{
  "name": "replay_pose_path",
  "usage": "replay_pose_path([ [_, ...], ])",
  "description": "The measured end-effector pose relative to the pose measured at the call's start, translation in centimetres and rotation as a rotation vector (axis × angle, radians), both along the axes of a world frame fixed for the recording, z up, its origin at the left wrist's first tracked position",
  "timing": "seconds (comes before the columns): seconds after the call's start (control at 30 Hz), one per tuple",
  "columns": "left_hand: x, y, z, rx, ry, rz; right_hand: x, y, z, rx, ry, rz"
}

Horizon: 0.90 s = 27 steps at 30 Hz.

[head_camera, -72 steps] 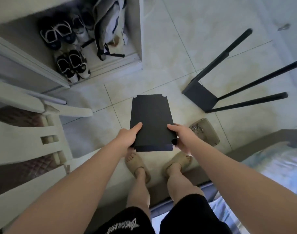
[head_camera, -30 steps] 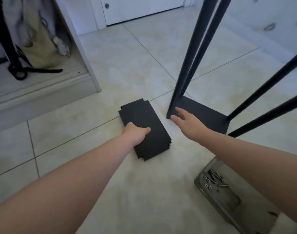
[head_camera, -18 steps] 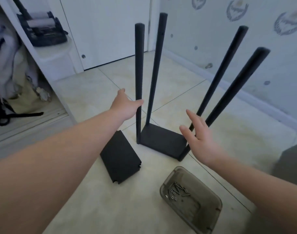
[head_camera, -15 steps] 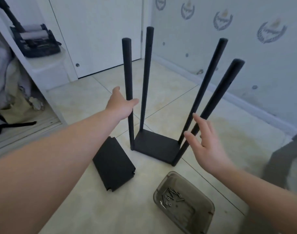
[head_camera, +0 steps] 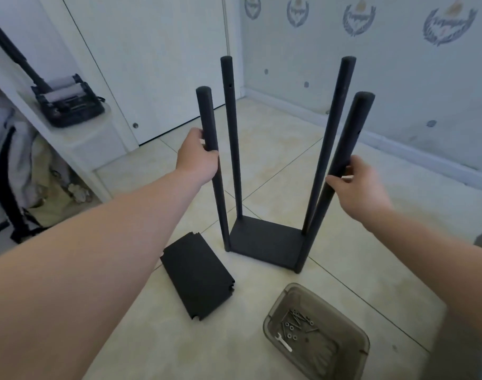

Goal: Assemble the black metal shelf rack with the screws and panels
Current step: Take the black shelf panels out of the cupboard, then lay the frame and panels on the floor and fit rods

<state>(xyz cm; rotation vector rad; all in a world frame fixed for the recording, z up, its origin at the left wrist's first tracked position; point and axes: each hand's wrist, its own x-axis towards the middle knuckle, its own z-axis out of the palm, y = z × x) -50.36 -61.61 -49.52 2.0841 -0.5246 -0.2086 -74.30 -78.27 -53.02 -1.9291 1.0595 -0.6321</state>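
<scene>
The left hand (head_camera: 198, 157) and right hand (head_camera: 357, 185) curl fingers (head_camera: 349, 171) round near posts (head_camera: 207, 113) of the rack (head_camera: 264, 242); loose panels (head_camera: 196, 281) lie just left of it, a screw tray (head_camera: 333, 360) before it

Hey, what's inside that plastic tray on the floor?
In the plastic tray: a loose pile of screws, small round washers and a little silver wrench. Anything beneath the screw pile is covered.

No readable txt, nos. or brand marks: the crest-style decals (head_camera: 358, 19) on the wall (head_camera: 398, 86) are too blurred to show any lettering.
</scene>
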Motion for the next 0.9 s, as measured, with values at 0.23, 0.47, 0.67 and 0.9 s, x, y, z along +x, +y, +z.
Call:
replay_pose_path([
  [0.23, -2.3, 2.7, 1.6, -0.039, -0.070, -0.006, 0.1, -0.3, 2.4, -0.023, -0.085, -0.007],
  [0.47, -4.7, 9.5, 7.4, -0.107, -0.185, 0.049, 0.2, 4.0, 8.4, -0.094, -0.193, 0.090],
  [0.67, -7.8, 19.6, 12.3, -0.124, -0.262, 0.183, 1.1, 11.4, 13.3, -0.120, -0.267, 0.279],
  [0.9, -13.7, 33.2, 13.2, -0.122, -0.178, 0.327, 1.4, 23.9, 13.6, -0.044, -0.271, 0.516],
])
